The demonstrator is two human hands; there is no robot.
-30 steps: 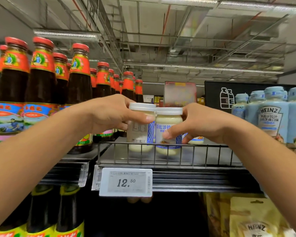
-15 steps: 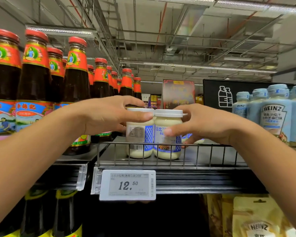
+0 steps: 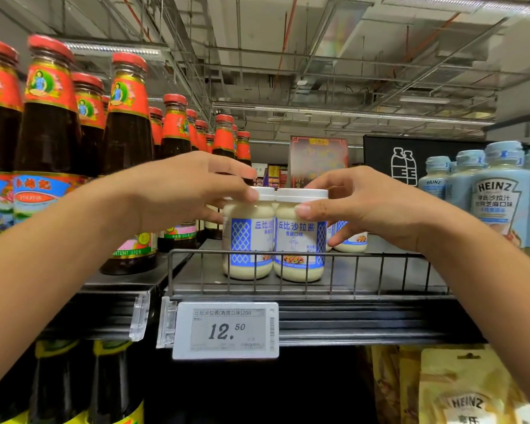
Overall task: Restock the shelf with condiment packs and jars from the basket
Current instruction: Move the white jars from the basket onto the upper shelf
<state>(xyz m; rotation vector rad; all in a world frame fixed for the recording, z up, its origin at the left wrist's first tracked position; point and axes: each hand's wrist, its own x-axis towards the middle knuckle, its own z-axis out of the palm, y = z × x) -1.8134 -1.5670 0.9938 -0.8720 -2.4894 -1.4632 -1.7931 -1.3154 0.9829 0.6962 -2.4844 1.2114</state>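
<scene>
You've lowered both jars onto the shelf (image 3: 380, 278) just behind its wire rail (image 3: 364, 255) and turned their labels forward, your left grip (image 3: 178, 191) curled round the left jar (image 3: 248, 240) at its lid, your right grip (image 3: 364, 206) round the right jar (image 3: 299, 243), so releasing looks next.

Price tag (image 3: 225, 330), dark sauce bottles (image 3: 126, 142)
</scene>
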